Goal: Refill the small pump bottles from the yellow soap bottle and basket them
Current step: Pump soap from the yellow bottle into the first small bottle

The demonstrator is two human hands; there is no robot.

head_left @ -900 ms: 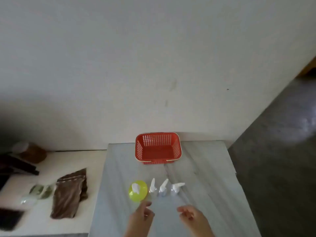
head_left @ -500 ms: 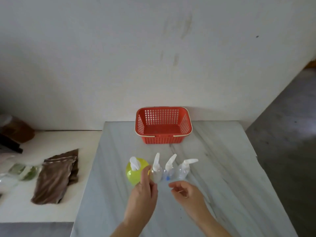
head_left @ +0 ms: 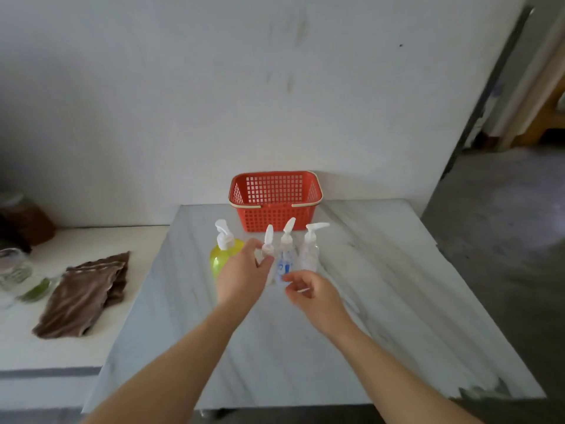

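One sm pump bottle (head_left: 269,235), neck in L grip (head_left: 244,273), R grip (head_left: 312,293) beside

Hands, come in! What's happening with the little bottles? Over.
Left hand grips leftmost small bottle. Right hand loose, holds nothing, beside middle bottle. Red basket empty, nothing blocking. Over.

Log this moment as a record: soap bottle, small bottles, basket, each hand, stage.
soap: yellow soap bottle upright on marble table, left end of row
small bottles: left small bottle, middle small bottle, right small bottle, upright, pumps on
basket: red, behind the row, no bottle seen inside
left hand: pinches left small bottle's neck
right hand: loosely curled, holds nothing, by middle small bottle
stage: nothing basketed yet
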